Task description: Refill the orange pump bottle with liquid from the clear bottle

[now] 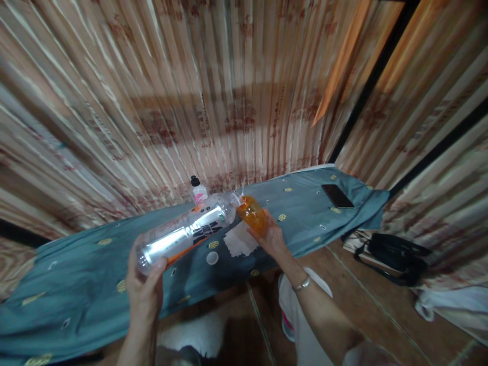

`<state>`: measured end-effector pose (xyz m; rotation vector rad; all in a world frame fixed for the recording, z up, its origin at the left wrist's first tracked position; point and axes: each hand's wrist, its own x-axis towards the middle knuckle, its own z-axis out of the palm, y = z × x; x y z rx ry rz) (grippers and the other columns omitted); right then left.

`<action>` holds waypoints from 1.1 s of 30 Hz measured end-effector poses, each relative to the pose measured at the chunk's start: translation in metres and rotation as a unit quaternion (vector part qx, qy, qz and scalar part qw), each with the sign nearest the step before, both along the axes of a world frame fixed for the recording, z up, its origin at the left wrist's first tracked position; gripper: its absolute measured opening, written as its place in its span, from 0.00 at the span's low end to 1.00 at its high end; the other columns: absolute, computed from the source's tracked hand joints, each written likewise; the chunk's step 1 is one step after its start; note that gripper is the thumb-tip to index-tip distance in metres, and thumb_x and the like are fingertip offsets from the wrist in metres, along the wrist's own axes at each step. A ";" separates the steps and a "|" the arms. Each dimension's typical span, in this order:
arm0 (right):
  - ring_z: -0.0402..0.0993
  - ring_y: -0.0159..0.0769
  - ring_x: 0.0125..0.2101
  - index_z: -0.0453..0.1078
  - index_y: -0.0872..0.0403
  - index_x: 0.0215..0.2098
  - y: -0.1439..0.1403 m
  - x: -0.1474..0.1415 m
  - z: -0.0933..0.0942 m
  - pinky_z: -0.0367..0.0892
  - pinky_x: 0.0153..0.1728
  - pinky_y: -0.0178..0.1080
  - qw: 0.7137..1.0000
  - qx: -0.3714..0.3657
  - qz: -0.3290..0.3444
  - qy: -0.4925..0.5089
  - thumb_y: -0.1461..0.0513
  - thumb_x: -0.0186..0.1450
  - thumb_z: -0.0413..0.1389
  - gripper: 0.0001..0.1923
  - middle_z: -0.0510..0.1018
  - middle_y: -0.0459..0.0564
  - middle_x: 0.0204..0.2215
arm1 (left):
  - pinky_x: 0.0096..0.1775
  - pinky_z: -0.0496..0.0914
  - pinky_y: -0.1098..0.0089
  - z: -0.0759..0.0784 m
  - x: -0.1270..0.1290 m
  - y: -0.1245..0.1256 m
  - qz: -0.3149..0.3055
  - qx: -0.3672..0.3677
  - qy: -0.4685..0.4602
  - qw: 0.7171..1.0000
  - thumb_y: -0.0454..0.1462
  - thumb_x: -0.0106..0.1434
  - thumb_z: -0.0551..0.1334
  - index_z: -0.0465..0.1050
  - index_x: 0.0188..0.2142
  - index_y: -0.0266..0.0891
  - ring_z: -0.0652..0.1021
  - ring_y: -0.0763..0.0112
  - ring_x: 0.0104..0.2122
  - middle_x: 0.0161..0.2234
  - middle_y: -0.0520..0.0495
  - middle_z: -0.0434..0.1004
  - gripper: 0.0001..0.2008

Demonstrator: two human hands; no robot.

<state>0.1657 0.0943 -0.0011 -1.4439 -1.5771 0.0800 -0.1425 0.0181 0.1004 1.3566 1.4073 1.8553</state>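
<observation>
Tipping one clear plastic bottle (186,233) neck-first toward 2 o'clock, the left hand (144,290) has its grip clenched round the base while the right hand (271,236) grips one orange cup (252,213) at the mouth, over the blue-covered worktop (84,274) with one small bottle (198,190) at 12, one phone (337,195) at 2.

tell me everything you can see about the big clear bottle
The clear plastic bottle is large and see-through, with a black-and-white label and an orange strip along its lower side. It is held tipped nearly level above the blue-grey cloth. The left hand grips its base, and its neck points at the orange cup, which the right hand holds at its mouth. No cap shows on it. How much liquid is inside cannot be told.
</observation>
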 end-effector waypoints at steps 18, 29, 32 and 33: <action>0.75 0.58 0.57 0.58 0.54 0.66 0.000 -0.002 0.004 0.74 0.55 0.59 1.000 -0.020 -0.008 0.015 0.50 0.60 0.66 0.42 0.77 0.63 0.56 | 0.63 0.64 0.45 0.008 0.003 -0.006 -0.013 -0.015 -0.108 0.994 0.44 0.43 0.77 0.66 0.63 0.53 0.68 0.44 0.64 0.61 0.44 0.70 0.46; 0.75 0.55 0.58 0.59 0.60 0.65 0.002 -0.004 0.004 0.73 0.58 0.56 0.999 -0.040 -0.019 0.014 0.55 0.58 0.67 0.42 0.77 0.67 0.56 | 0.57 0.71 0.53 0.017 0.015 -0.002 -0.037 -0.003 -0.160 0.986 0.38 0.41 0.77 0.71 0.60 0.52 0.72 0.51 0.59 0.57 0.46 0.74 0.44; 0.75 0.54 0.57 0.59 0.58 0.65 0.002 -0.003 0.003 0.73 0.58 0.56 0.999 -0.030 -0.020 0.014 0.54 0.58 0.66 0.41 0.77 0.65 0.56 | 0.57 0.72 0.52 0.018 0.015 -0.003 -0.038 0.000 -0.164 0.986 0.39 0.40 0.77 0.70 0.60 0.52 0.73 0.51 0.58 0.57 0.46 0.73 0.45; 0.75 0.54 0.57 0.59 0.58 0.65 0.002 -0.003 0.002 0.73 0.58 0.56 0.999 -0.028 -0.020 0.014 0.54 0.59 0.66 0.41 0.77 0.64 0.56 | 0.56 0.72 0.53 0.019 0.015 -0.003 -0.039 0.002 -0.166 0.985 0.39 0.40 0.77 0.71 0.60 0.53 0.73 0.52 0.58 0.57 0.46 0.73 0.45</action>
